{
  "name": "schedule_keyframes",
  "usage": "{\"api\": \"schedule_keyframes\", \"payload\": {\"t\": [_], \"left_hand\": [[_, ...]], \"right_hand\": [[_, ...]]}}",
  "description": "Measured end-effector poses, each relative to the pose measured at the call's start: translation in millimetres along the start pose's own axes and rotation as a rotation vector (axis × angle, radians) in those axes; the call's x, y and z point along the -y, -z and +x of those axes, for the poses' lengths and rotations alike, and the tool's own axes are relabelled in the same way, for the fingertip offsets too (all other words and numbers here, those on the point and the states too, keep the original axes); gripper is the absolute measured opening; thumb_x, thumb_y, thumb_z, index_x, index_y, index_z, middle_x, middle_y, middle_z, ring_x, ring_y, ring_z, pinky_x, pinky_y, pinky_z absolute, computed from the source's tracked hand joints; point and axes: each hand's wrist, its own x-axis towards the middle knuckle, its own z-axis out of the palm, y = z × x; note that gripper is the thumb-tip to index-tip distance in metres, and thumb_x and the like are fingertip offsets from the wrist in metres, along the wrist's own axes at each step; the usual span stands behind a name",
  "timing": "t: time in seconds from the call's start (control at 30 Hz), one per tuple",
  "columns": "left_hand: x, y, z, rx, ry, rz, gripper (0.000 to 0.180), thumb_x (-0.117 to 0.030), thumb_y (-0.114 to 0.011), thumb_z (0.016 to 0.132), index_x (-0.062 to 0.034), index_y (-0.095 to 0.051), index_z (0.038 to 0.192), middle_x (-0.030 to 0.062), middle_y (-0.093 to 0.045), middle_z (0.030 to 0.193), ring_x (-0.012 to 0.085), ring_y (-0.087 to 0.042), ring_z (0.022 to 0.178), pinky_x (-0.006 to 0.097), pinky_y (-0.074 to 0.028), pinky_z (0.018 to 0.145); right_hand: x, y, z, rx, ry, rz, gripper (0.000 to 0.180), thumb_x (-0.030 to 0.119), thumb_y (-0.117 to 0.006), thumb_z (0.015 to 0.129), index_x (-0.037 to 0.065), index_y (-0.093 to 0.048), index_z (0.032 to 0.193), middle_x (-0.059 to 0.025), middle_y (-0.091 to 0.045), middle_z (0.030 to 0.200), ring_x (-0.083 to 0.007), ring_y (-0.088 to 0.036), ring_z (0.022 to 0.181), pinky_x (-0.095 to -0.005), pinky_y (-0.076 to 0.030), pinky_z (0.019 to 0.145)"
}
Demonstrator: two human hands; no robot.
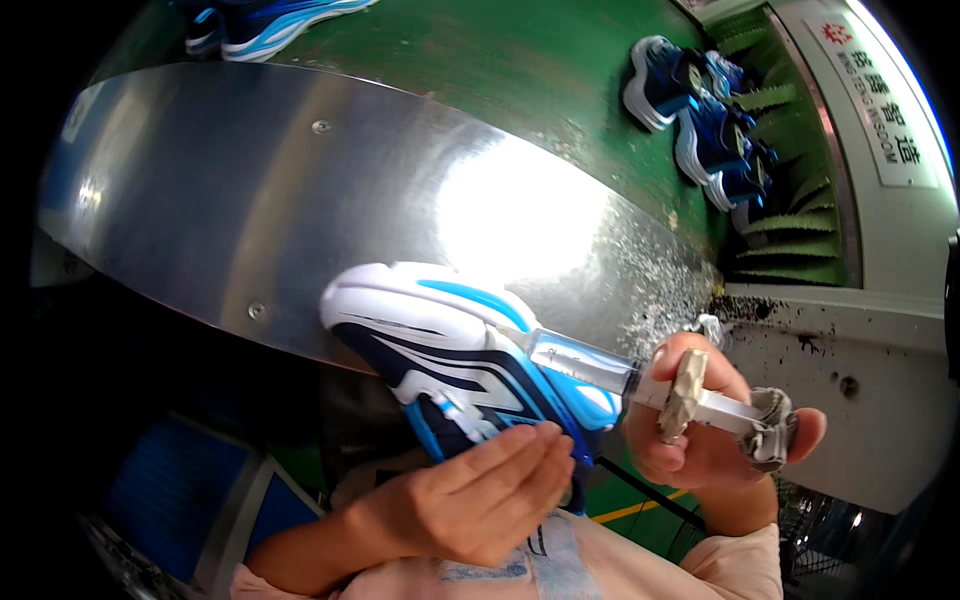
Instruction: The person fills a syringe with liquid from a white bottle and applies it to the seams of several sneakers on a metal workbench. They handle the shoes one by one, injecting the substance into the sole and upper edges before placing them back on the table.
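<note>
A sneaker (470, 370) in navy, white and bright blue lies on its side over the near edge of the metal ledge, its white sole facing away from me. My left hand (490, 490) is closed on the shoe's upper by the collar. My right hand (700, 430) grips a clear syringe (585, 360) by its taped finger flange, with the thumb end of the plunger wrapped in grubby tape (770, 430). The syringe's tip meets the sneaker where the sole joins the upper. Whether any fluid comes out cannot be made out.
Beyond the curved steel ledge (350, 180) runs a green conveyor belt (490, 80). Several matching sneakers (710, 140) stand on it at a machine opening with green curtain strips (790, 220); another pair (270, 25) is at far left. Dried white residue (665, 290) spots the ledge's right end.
</note>
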Motion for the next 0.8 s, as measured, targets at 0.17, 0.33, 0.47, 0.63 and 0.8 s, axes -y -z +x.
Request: {"api": "schedule_keyframes", "payload": {"t": [0.17,0.33,0.47,0.63,0.8], "left_hand": [[-4.0,4.6,4.4,0.063,0.021,0.077,0.014,-0.01,-0.061,0.083,-0.0089,-0.071,0.092,0.0036,-0.07,0.098,0.019,-0.065,0.1,0.033,-0.047,0.094],[-6.5,-1.9,7.0,0.055,0.029,0.106,0.013,-0.007,-0.066,0.078,-0.0089,-0.071,0.09,0.0069,-0.07,0.097,0.0235,-0.066,0.1,0.037,-0.049,0.094],[-6.8,5.1,19.0,0.116,0.024,0.138,0.014,-0.009,-0.065,0.079,-0.0084,-0.072,0.091,0.0072,-0.071,0.098,0.0234,-0.067,0.099,0.037,-0.05,0.093],[-10.7,7.9,30.6,0.13,0.022,0.197,0.014,-0.008,-0.063,0.079,-0.0076,-0.072,0.089,0.008,-0.071,0.096,0.0248,-0.067,0.098,0.038,-0.052,0.09],[-6.8,11.5,48.8,0.22,0.037,0.171,0.016,-0.009,-0.064,0.079,-0.0057,-0.069,0.094,0.0102,-0.07,0.099,0.0272,-0.067,0.097,0.04,-0.053,0.088]], "right_hand": [[-10.9,8.3,-30.1,-0.106,-0.136,0.052,0.13,0.091,-0.058,0.043,-0.002,-0.036,0.13,-0.0026,-0.046,0.08,-0.0046,-0.036,0.066,-0.0163,-0.026,0.055],[-28.6,19.6,-56.4,-0.074,-0.095,0.231,0.129,0.082,-0.069,0.041,-0.001,-0.033,0.133,-0.0059,-0.048,0.094,-0.008,-0.044,0.076,-0.0163,-0.03,0.06],[-33.3,35.6,-80.1,-0.078,-0.098,0.237,0.121,0.075,-0.074,0.049,-0.002,-0.032,0.134,-0.0074,-0.05,0.096,-0.0089,-0.045,0.077,-0.0174,-0.031,0.061],[-59.0,69.5,-94.3,-0.009,0.172,0.156,0.11,0.088,-0.056,0.061,0.0,-0.038,0.124,-0.006,-0.053,0.078,-0.0102,-0.048,0.062,-0.0206,-0.033,0.051],[-36.2,77.5,-95.1,-0.105,-0.147,0.28,0.121,0.09,-0.057,0.055,-0.004,-0.039,0.128,-0.0071,-0.052,0.085,-0.0095,-0.046,0.074,-0.02,-0.029,0.065]]}}
